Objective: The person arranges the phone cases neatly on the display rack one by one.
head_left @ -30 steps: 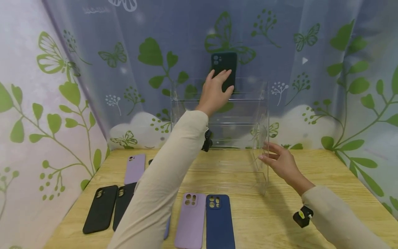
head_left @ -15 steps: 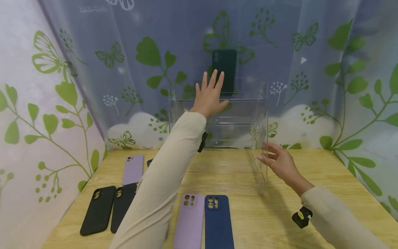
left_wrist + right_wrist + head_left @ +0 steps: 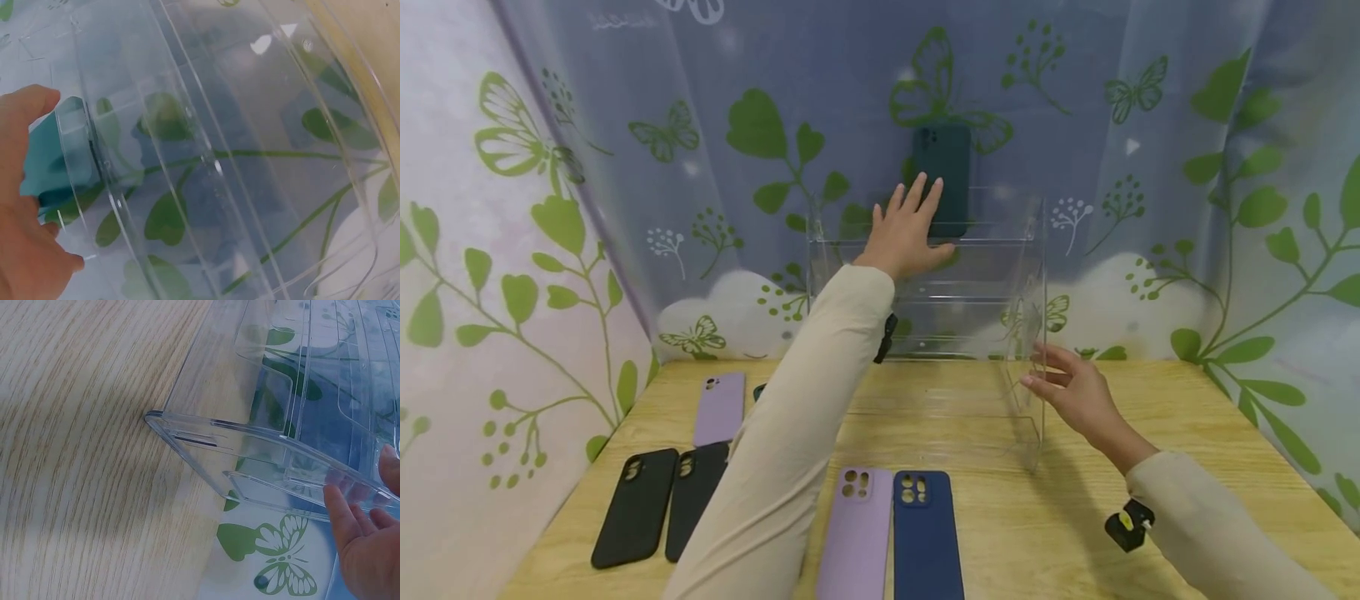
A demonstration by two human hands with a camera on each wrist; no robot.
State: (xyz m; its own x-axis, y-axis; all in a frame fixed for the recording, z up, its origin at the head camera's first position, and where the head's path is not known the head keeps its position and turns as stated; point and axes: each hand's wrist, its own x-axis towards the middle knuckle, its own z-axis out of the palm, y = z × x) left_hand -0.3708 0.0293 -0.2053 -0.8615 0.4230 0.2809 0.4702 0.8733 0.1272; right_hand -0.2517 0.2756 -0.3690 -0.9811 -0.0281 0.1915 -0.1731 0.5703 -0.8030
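A dark teal phone case (image 3: 951,183) stands upright on the top tier of a clear stepped display stand (image 3: 977,292). My left hand (image 3: 902,237) is spread with straight fingers in front of the case's lower left part. In the left wrist view, the teal case (image 3: 49,165) shows partly behind my left hand (image 3: 25,206). At the stand's right side panel, my right hand (image 3: 1078,396) holds the edge lightly. The right wrist view shows my right hand (image 3: 369,550) with its fingers against the panel's outer face and the thumb over the front edge.
A light purple case (image 3: 855,542) and a navy case (image 3: 927,542) lie in front of the stand. Left of my sleeve are two black cases (image 3: 634,508) and another purple case (image 3: 719,408). Part of a dark case peeks out behind the sleeve. A patterned curtain (image 3: 850,50) hangs behind.
My left hand has let go of the teal case and spread its fingers, shifting slightly left and down. The case now stands slightly lower on the top tier. My right hand stays put.
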